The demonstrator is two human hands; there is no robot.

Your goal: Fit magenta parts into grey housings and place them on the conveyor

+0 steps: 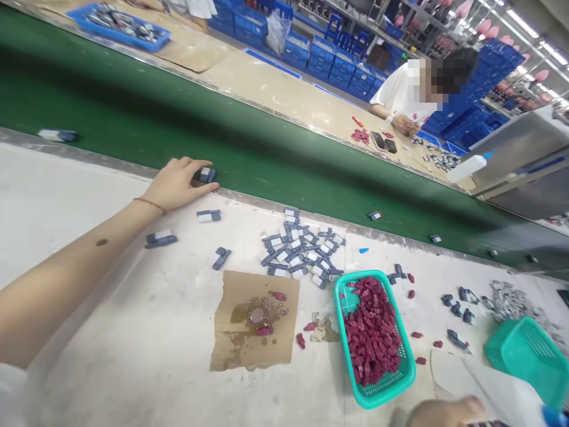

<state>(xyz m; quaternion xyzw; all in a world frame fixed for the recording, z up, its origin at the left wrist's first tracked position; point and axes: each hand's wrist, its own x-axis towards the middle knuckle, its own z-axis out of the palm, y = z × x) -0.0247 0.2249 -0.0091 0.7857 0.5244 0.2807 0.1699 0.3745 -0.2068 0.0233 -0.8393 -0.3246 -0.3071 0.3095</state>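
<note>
My left hand [182, 184] reaches to the near edge of the green belt, thumb and fingers apart around a small grey-blue part [207, 174]; whether they touch it is unclear. At the bottom right edge, my right hand [447, 412] is blurred and cut off by the frame, beside a white object [493, 385]. Its fingers and anything in them cannot be made out. Between the hands lie a pile of grey-blue parts [296, 252], a stained cardboard piece [226, 350] with a few red pieces, and a green basket [344, 356] full of dark red pieces.
The green belt [275, 160] crosses the view and bears several parts. A second green basket [498, 344] stands at the right by a heap of small metallic parts [511, 299]. Across the belt, a person [400, 95] works at a table near a blue tray [155, 44].
</note>
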